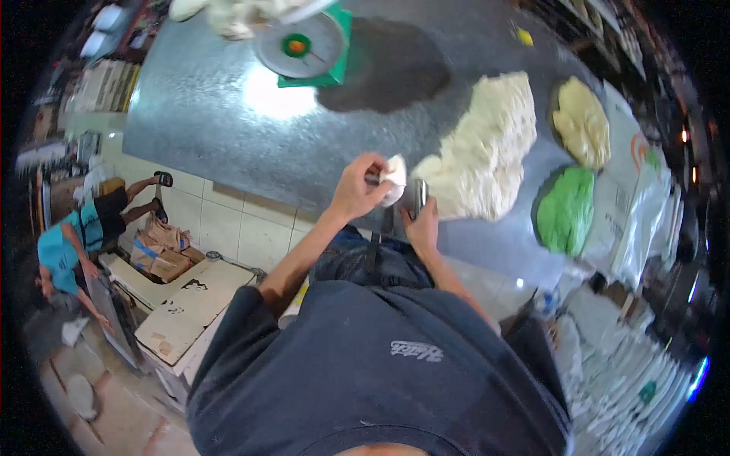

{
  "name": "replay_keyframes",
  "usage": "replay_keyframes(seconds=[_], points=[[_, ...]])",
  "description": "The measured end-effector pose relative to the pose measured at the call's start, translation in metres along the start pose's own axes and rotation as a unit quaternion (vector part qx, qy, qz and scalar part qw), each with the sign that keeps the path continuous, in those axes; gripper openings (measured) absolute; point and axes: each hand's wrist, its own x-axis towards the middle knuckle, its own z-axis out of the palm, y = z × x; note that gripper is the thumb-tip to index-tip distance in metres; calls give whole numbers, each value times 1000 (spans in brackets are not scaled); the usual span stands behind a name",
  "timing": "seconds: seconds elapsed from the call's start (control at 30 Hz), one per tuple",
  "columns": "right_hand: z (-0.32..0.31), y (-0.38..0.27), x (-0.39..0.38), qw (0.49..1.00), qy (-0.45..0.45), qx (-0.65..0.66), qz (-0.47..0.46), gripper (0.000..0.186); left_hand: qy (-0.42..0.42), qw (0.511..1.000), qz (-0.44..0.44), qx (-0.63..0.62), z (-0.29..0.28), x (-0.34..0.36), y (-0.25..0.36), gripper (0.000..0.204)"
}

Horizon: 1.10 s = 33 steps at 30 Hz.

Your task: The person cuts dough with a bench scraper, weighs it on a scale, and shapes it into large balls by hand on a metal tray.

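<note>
My left hand (pixel 357 188) is closed around a small white piece of dough (pixel 394 181), held above the near edge of the table. Just right of it, my right hand (pixel 423 228) grips a shiny metal dough scraper (pixel 420 195), seen nearly edge-on. Beside the scraper lies a big, lumpy mass of pale dough (pixel 490 148), stretching away over the table's right half. At the far side stands a green dial scale (pixel 300 47). More pale dough (pixel 236 15) shows by its pan, partly cut off by the frame.
Yellow (pixel 582 121) and green (pixel 565 211) lumps lie right of the dough on the grey tabletop (pixel 205 114). White sacks (pixel 623 220) are beyond them. At left, another person in a blue shirt (pixel 65 247) bends by a pale chest (pixel 190 308). A dark patch (pixel 388 64) marks the table.
</note>
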Motion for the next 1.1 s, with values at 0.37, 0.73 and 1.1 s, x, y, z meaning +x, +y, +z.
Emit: replay_keyframes(seconds=[0.37, 0.73, 1.1], points=[[0, -14, -19, 994, 85, -19, 70, 81, 48, 947, 317, -38, -304, 313, 146, 31], [-63, 13, -49, 977, 176, 57, 107, 86, 282, 959, 1, -31, -140, 103, -85, 39], [-98, -41, 2, 946, -90, -300, -80, 26, -80, 983, -157, -52, 106, -40, -73, 36]])
